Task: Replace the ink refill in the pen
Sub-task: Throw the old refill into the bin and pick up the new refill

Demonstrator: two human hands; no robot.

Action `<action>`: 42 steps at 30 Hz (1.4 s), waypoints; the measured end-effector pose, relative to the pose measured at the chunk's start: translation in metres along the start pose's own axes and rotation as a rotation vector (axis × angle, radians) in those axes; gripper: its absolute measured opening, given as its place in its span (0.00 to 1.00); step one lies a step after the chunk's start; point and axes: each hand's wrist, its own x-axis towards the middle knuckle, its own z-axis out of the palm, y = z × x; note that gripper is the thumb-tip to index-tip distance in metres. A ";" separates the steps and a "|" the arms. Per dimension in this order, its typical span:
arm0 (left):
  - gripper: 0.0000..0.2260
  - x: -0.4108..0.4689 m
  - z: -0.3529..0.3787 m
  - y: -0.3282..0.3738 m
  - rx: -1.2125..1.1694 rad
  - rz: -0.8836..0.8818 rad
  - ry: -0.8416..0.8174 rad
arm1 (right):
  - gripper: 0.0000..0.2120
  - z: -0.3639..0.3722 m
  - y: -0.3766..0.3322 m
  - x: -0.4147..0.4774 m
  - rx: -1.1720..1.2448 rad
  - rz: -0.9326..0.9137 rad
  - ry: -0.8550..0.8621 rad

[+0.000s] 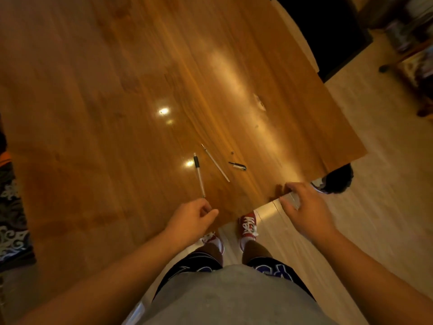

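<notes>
Pen [199, 175], refill [215, 162] and cap [237, 165] on table [117, 113], left hand [191, 220] loosely curled, empty, right hand [304, 207] gripping near table edge.

1 pen [199, 176], 1 refill [215, 163], 1 cap [237, 165]

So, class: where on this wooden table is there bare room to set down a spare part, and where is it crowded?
Bare: the wooden table beyond and left of the clear black-gripped pen barrel. Crowded: near the front edge, with barrel, thin white refill and black clip piece.
</notes>
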 end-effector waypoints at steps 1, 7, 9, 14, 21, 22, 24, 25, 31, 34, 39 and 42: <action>0.06 -0.008 0.010 -0.003 0.018 0.000 -0.091 | 0.15 0.002 0.006 -0.015 0.079 0.094 -0.037; 0.09 -0.031 0.068 -0.020 0.253 0.002 -0.436 | 0.11 0.021 0.072 -0.113 0.240 0.501 -0.412; 0.10 -0.029 0.084 -0.027 0.372 -0.054 -0.441 | 0.10 0.023 0.103 -0.143 0.250 0.601 -0.474; 0.10 -0.018 0.125 -0.010 0.542 -0.124 -0.314 | 0.10 0.010 0.188 -0.210 0.371 0.807 -0.461; 0.08 -0.009 0.231 0.075 0.482 -0.139 -0.278 | 0.10 -0.013 0.304 -0.291 0.553 0.949 -0.318; 0.06 -0.009 0.248 0.090 0.465 -0.130 -0.276 | 0.10 -0.016 0.320 -0.303 0.563 0.959 -0.320; 0.06 -0.010 0.285 0.120 0.443 -0.071 -0.288 | 0.10 -0.025 0.350 -0.328 0.565 0.989 -0.329; 0.07 -0.012 0.303 0.136 0.428 -0.043 -0.297 | 0.10 -0.030 0.365 -0.339 0.570 1.005 -0.329; 0.10 -0.003 0.359 0.205 0.505 0.078 -0.322 | 0.13 -0.062 0.432 -0.349 0.624 1.073 -0.261; 0.10 0.014 0.363 0.215 0.566 0.039 -0.317 | 0.12 -0.081 0.452 -0.319 0.656 1.057 -0.172; 0.11 0.061 0.359 0.238 0.638 -0.045 -0.345 | 0.09 -0.128 0.485 -0.239 0.732 0.976 -0.088; 0.10 0.096 0.359 0.267 0.659 -0.072 -0.382 | 0.09 -0.157 0.507 -0.193 0.717 0.942 -0.066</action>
